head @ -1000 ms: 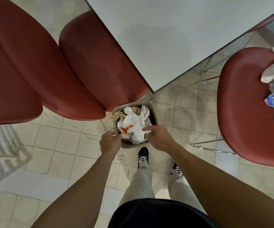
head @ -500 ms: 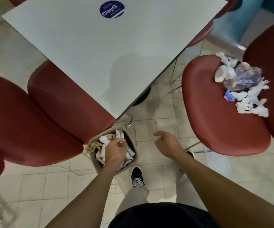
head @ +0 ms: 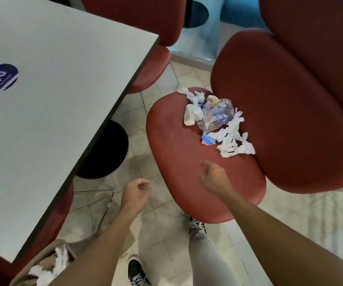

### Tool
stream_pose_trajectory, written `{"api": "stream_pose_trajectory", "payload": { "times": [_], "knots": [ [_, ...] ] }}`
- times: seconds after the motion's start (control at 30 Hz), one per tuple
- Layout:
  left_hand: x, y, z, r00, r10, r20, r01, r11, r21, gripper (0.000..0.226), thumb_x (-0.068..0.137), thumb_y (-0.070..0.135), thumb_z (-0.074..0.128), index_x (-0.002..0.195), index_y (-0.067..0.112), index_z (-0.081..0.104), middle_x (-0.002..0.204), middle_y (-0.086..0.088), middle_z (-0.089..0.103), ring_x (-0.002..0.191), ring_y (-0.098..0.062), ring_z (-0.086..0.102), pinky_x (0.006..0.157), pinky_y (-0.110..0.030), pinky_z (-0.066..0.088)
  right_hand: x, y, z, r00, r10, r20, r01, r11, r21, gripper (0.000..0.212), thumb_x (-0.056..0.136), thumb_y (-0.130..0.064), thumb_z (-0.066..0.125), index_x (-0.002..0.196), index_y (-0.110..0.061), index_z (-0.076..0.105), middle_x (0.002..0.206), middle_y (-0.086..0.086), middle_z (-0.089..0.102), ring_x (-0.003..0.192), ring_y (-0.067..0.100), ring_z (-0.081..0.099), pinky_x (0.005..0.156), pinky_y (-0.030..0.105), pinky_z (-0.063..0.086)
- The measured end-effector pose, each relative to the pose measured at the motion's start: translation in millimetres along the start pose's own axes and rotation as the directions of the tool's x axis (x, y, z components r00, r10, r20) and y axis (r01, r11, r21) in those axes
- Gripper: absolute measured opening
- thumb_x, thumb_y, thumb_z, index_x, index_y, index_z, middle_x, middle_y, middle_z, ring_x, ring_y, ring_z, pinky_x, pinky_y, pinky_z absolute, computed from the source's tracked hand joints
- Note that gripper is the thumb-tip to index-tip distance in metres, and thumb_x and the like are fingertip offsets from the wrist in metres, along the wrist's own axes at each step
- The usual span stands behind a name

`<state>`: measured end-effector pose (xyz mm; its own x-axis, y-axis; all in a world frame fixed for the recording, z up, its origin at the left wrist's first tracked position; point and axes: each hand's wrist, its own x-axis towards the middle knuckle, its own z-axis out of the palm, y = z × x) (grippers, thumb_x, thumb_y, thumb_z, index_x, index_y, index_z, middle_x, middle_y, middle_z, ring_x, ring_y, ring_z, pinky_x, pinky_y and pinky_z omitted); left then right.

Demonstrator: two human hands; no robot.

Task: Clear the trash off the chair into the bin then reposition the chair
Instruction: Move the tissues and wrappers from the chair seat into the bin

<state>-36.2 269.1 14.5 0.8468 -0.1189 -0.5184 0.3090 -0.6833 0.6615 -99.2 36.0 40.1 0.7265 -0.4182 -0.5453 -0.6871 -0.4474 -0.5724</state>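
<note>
Two empty hands, left hand (head: 136, 193) and right hand (head: 213, 177), hover loosely curled near the red chair (head: 176, 145). Crumpled trash (head: 218, 122) lies on its seat: likely light, soft, easily pinched by its folds. Bin (head: 42, 267) sits lower left.

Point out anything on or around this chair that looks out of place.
A heap of trash lies on the red chair seat: crumpled white tissues, a crushed clear plastic wrapper, a white plastic fork and a small blue packet. One tissue hangs over the seat's far edge. Neither hand holds anything.
</note>
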Motion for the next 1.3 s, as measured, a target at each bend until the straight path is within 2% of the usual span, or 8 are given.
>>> {"api": "stream_pose_trajectory", "payload": {
  "times": [0.1, 0.27, 0.47, 0.67, 0.87, 1.0, 1.13, 1.3],
  "knots": [
    [37.8, 54.2, 39.4, 0.997, 0.066, 0.04, -0.067, 0.997, 0.025, 0.011, 0.083, 0.015, 0.066, 0.085, 0.027, 0.068, 0.084, 0.003, 0.07, 0.075, -0.007, 0.062, 0.066, -0.014, 0.044, 44.4, 22.5, -37.6, 0.999, 0.033, -0.025, -0.032, 0.999, 0.017, 0.041, 0.087, -0.014, 0.06, 0.128, -0.019, 0.056, 0.11, 0.003, 0.063, 0.104, 0.023, 0.061, 0.091, 0.035, 0.052],
    [104.4, 133.6, 103.3, 0.989, 0.125, 0.083, -0.132, 0.988, 0.075, 0.01, 0.079, 0.021, 0.07, 0.084, 0.03, 0.069, 0.078, 0.011, 0.065, 0.078, -0.01, 0.063, 0.074, -0.02, 0.046, 105.1, 65.8, -78.4, 0.987, 0.148, -0.058, -0.141, 0.983, 0.116, 0.04, 0.08, -0.011, 0.056, 0.117, -0.025, 0.06, 0.09, -0.003, 0.059, 0.073, 0.015, 0.055, 0.068, 0.029, 0.048],
    [165.9, 205.1, 162.7, 0.974, 0.2, 0.104, -0.213, 0.968, 0.131, 0.022, 0.081, 0.016, 0.071, 0.102, 0.021, 0.071, 0.091, 0.011, 0.065, 0.082, -0.004, 0.058, 0.075, -0.009, 0.036, 149.6, 115.7, -100.0, 0.973, 0.214, -0.084, -0.202, 0.97, 0.132, 0.049, 0.077, -0.017, 0.063, 0.126, -0.021, 0.058, 0.114, 0.009, 0.061, 0.101, 0.024, 0.061, 0.085, 0.031, 0.049],
    [220.6, 241.2, 218.8, 0.951, 0.269, 0.152, -0.3, 0.921, 0.248, 0.046, 0.082, 0.02, 0.068, 0.127, 0.02, 0.058, 0.127, -0.001, 0.058, 0.109, -0.021, 0.059, 0.092, -0.032, 0.047, 182.1, 159.4, -103.7, 0.96, 0.216, -0.175, -0.217, 0.976, 0.016, 0.055, 0.083, -0.005, 0.059, 0.136, -0.014, 0.05, 0.135, 0.013, 0.05, 0.125, 0.027, 0.048, 0.102, 0.028, 0.035],
    [262.5, 253.9, 260.6, 0.922, 0.373, 0.106, -0.385, 0.852, 0.355, 0.055, 0.084, 0.017, 0.065, 0.135, 0.01, 0.049, 0.13, -0.013, 0.056, 0.122, -0.03, 0.049, 0.097, -0.038, 0.042, 215.8, 185.9, -89.6, 0.956, 0.273, -0.108, -0.289, 0.937, -0.197, 0.064, 0.087, -0.008, 0.052, 0.145, -0.027, 0.034, 0.153, 0.007, 0.023, 0.13, 0.029, 0.041, 0.104, 0.034, 0.038],
    [275.4, 249.1, 276.9, 0.965, 0.259, 0.034, -0.249, 0.869, 0.427, 0.033, 0.085, 0.011, 0.059, 0.119, 0.01, 0.06, 0.115, -0.013, 0.063, 0.109, -0.032, 0.057, 0.082, -0.036, 0.045, 226.3, 200.3, -74.9, 0.948, 0.291, -0.13, -0.314, 0.924, -0.217, 0.058, 0.087, -0.002, 0.05, 0.14, -0.026, 0.045, 0.144, 0.008, 0.03, 0.118, 0.03, 0.047, 0.098, 0.035, 0.043],
    [260.6, 247.4, 272.4, 0.965, 0.26, 0.007, -0.242, 0.885, 0.398, 0.014, 0.078, -0.002, 0.051, 0.072, 0.01, 0.056, 0.069, -0.006, 0.058, 0.073, -0.029, 0.056, 0.061, -0.028, 0.032, 216.4, 209.3, -70.3, 0.937, 0.301, -0.179, -0.332, 0.926, -0.178, 0.047, 0.085, 0.002, 0.049, 0.128, -0.017, 0.057, 0.126, 0.013, 0.043, 0.101, 0.033, 0.057, 0.088, 0.034, 0.045],
    [228.6, 243.7, 260.5, 0.966, 0.257, -0.011, -0.244, 0.929, 0.279, 0.015, 0.079, -0.001, 0.053, 0.068, 0.008, 0.057, 0.065, -0.006, 0.054, 0.065, -0.023, 0.048, 0.061, -0.028, 0.037, 192.8, 198.7, -79.0, 0.903, 0.345, -0.255, -0.364, 0.931, -0.029, 0.041, 0.084, 0.006, 0.048, 0.12, -0.01, 0.061, 0.112, 0.018, 0.056, 0.095, 0.036, 0.059, 0.077, 0.029, 0.041]
  ]
}}
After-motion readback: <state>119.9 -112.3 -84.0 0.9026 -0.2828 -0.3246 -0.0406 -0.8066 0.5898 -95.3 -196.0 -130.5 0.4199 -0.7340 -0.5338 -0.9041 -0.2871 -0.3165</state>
